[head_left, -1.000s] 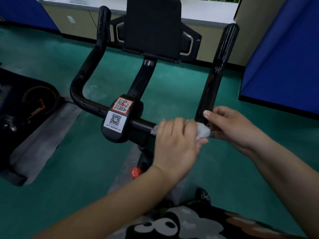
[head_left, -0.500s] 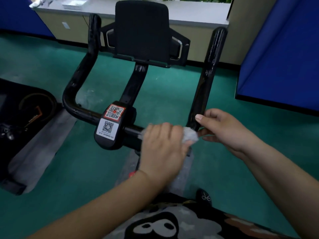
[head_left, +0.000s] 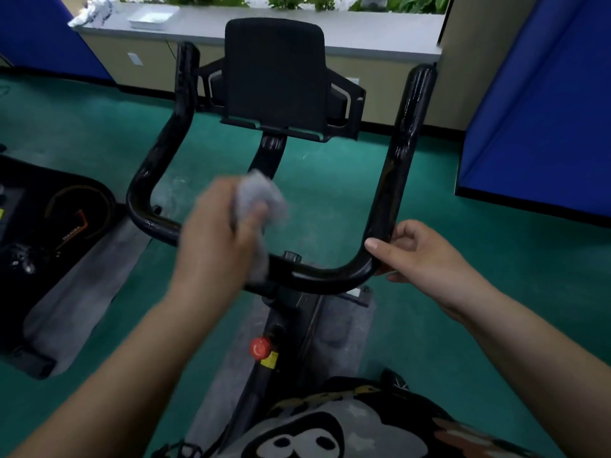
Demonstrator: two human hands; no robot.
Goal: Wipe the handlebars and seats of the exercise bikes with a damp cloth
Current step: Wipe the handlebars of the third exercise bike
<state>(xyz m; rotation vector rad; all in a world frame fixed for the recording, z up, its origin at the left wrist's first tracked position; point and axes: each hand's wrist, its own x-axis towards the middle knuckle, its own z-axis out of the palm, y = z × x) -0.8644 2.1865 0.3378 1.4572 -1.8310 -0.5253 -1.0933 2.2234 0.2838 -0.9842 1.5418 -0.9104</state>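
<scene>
left hand (head_left: 215, 239) clutching grey cloth (head_left: 261, 200), right hand (head_left: 420, 256) on handlebar (head_left: 390, 193)

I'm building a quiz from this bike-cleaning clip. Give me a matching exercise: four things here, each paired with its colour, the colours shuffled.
Things:
1. cloth
2. handlebar
3. knob
4. floor

Colours:
A. green
B. red
C. grey
D. black

Pairs: 1-C, 2-D, 3-B, 4-A

Open gap btwn handlebar (head_left: 317, 279) uprights; console (head_left: 274, 77) ahead.
</scene>
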